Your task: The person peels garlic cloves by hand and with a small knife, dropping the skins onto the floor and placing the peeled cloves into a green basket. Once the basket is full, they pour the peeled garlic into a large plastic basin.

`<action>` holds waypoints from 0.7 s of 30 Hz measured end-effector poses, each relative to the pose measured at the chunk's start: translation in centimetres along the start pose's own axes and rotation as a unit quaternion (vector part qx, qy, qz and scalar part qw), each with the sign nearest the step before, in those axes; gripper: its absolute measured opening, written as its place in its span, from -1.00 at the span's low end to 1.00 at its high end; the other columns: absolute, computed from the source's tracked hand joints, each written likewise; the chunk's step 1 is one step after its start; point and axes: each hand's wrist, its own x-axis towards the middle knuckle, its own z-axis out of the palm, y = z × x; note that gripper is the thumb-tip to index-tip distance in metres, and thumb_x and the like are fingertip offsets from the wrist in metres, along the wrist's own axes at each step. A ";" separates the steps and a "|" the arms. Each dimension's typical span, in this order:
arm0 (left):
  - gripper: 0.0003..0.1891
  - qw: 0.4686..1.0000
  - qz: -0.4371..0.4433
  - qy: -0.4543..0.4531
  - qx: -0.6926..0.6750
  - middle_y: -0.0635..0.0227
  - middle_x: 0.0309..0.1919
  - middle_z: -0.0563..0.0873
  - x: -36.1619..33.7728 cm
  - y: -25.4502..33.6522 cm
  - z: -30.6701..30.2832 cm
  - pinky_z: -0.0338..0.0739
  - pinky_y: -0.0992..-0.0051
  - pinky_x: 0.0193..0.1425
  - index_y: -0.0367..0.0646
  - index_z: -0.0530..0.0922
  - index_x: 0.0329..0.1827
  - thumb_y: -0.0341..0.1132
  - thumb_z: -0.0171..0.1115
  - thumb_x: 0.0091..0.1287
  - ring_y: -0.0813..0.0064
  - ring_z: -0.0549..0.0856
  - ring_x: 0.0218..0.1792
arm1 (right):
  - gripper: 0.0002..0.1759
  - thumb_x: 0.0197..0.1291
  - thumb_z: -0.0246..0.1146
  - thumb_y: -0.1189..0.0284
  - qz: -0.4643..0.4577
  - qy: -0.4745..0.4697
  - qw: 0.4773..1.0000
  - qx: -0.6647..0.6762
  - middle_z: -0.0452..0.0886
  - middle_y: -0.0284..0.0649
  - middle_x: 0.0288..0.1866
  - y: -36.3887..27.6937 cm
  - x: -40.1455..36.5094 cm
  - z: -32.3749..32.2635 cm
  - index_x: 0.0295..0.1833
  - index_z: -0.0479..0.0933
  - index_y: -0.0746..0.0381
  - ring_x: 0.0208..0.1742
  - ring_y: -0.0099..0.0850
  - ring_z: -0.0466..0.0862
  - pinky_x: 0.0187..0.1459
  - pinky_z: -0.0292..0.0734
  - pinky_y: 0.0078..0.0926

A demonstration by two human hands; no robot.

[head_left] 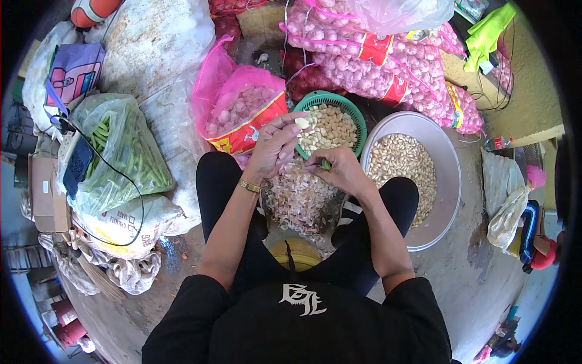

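Note:
My left hand (274,148), with a watch at the wrist, pinches a pale peeled garlic clove (302,123) between thumb and fingertips. My right hand (341,168) is closed around a small green thing (326,164); most of it is hidden by the fingers, so its kind does not show. Both hands are raised in front of a green basket (361,124) holding garlic cloves (330,124). Beneath them, between my legs, lies a heap of papery garlic skins (300,200). A wide, pale basin (445,200) on the right contains many unpeeled-looking cloves (403,167).
An opened pink mesh sack (209,103) of garlic stands ahead on the left. Full garlic sacks (364,73) are stacked behind the basket. Left of me, a plastic bag of green beans (130,151) and a phone (79,167) with a cable rest on sacks.

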 end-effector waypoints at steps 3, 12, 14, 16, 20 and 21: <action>-0.67 1.000 -0.002 -0.002 0.018 0.24 -0.18 0.71 0.0 0.3 0.5 0.20 0.79 -0.69 -0.31 0.48 0.25 -0.42 0.15 0.47 0.88 0.30 -0.73 | -0.77 0.13 0.47 0.48 -0.011 0.103 0.991 0.083 0.62 -0.33 -0.39 -0.8 0.3 -0.3 -0.22 0.55 0.32 -0.35 -0.57 0.54 -0.25 0.47 -0.58; -0.70 0.999 0.006 -0.036 0.039 0.45 -0.26 0.66 -0.1 -0.6 0.2 0.15 0.79 -0.71 -0.22 0.52 0.22 -0.45 0.19 0.45 0.89 0.33 -0.71 | -0.66 0.21 0.42 0.41 -0.023 0.233 0.969 0.080 0.59 -0.19 -0.21 -1.2 1.2 -0.4 -0.02 0.48 0.34 -0.13 -0.49 0.58 -0.08 0.48 -0.50; -0.75 0.999 -0.007 -0.007 0.049 0.31 -0.35 0.70 -0.2 -0.4 0.7 0.21 0.73 -0.71 -0.29 0.52 0.16 -0.45 0.14 0.47 0.85 0.31 -0.75 | -0.70 0.22 0.41 0.42 -0.018 0.225 0.970 0.086 0.61 -0.20 -0.25 -1.5 1.3 -0.4 -0.04 0.52 0.34 -0.17 -0.51 0.58 -0.10 0.49 -0.50; -0.76 0.997 -0.001 0.000 0.072 0.35 -0.41 0.67 -0.2 -0.5 0.8 0.20 0.72 -0.72 -0.29 0.53 0.15 -0.46 0.14 0.47 0.85 0.30 -0.76 | -0.74 0.24 0.40 0.43 -0.014 0.217 0.972 0.093 0.63 -0.21 -0.28 -1.6 1.4 -0.4 -0.07 0.56 0.35 -0.21 -0.52 0.59 -0.12 0.50 -0.51; -0.82 0.993 0.029 -0.008 0.111 0.46 -0.56 0.58 0.1 -1.0 0.5 0.18 0.72 -0.72 -0.28 0.56 0.07 -0.45 0.15 0.47 0.84 0.29 -0.77 | -0.84 0.31 0.34 0.45 0.038 0.218 0.965 0.143 0.67 -0.26 -0.39 -1.0 1.4 -0.1 -0.15 0.64 0.36 -0.34 -0.56 0.60 -0.22 0.51 -0.54; -0.82 0.993 0.030 -0.007 0.111 0.46 -0.56 0.58 0.2 -1.2 0.2 0.18 0.72 -0.72 -0.28 0.56 0.07 -0.45 0.15 0.47 0.84 0.29 -0.77 | -0.84 0.34 0.31 0.46 0.043 0.216 0.958 0.183 0.67 -0.27 -0.42 -0.6 1.5 0.1 -0.17 0.65 0.36 -0.37 -0.58 0.59 -0.25 0.50 -0.55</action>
